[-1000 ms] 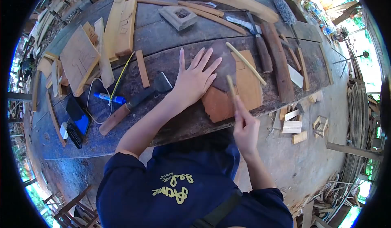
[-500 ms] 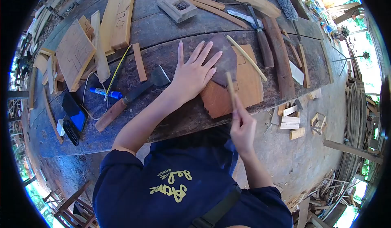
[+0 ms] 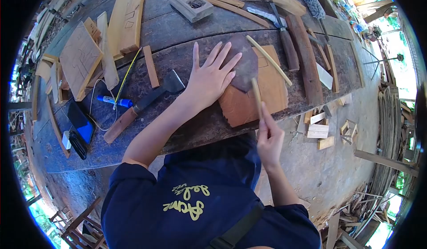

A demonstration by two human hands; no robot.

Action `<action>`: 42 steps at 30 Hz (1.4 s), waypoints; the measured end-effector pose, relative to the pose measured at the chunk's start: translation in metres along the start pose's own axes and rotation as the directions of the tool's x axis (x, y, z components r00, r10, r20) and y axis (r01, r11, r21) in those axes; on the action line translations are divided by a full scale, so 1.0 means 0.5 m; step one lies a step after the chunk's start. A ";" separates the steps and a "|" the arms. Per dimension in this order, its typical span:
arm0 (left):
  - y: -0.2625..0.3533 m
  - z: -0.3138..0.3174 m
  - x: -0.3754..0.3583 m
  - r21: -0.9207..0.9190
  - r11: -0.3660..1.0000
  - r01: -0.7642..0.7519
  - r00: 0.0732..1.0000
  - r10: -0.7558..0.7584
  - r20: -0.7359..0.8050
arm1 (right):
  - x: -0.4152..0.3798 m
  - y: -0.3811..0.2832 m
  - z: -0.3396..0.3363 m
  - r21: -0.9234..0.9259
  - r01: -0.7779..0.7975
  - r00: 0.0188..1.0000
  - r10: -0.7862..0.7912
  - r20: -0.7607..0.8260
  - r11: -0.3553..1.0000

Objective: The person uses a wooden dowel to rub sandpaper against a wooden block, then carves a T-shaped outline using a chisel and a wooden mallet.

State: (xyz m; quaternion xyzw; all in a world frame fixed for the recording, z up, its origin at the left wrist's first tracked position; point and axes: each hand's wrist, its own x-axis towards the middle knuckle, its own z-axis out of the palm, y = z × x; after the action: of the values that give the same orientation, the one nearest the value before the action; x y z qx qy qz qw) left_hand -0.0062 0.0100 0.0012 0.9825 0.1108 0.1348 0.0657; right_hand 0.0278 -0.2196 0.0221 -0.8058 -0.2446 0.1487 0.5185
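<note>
Near the middle of the frame, a thin, dark purplish-brown flat sheet (image 3: pixel 247 69) is being held down on a flat, brown board with a rough lower edge (image 3: pixel 275 86), which is being carried by the dark, worn wooden surface (image 3: pixel 191 133). The left hand (image 3: pixel 207 82) is being kept flat, with its fingers spread over the sheet's left side and nothing being pinched. By the right hand (image 3: pixel 270 138), a slim, pale wooden stick (image 3: pixel 256 95) is being pinched in a closed grip, its tip being directed at the sheet's lower right edge; whether contact is being made cannot be told. A second pale, slender stick (image 3: pixel 270 62) is being supported across the board's upper part. With the sheet being steadied mainly from one side, its free right edge could be shifted or lifted if the stick were pushed sideways. Just left of the left wrist, a broad-bladed chisel with a brown wooden handle (image 3: pixel 121 124) is being left exposed; the forearm could be nicked if it were swung outward.
</note>
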 end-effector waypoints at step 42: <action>0.000 0.006 0.001 -0.035 0.999 0.007 1.000 -0.008 -0.024 | 0.015 0.025 -0.034 0.718 -0.647 0.759 0.303 0.576 0.256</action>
State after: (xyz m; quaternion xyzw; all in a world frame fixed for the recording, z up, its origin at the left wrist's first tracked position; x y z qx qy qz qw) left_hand -0.0048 0.0100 -0.0013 0.9790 0.1131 0.1484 0.0820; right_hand 0.0457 -0.2329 0.0180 -0.4020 0.0510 0.5344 0.7418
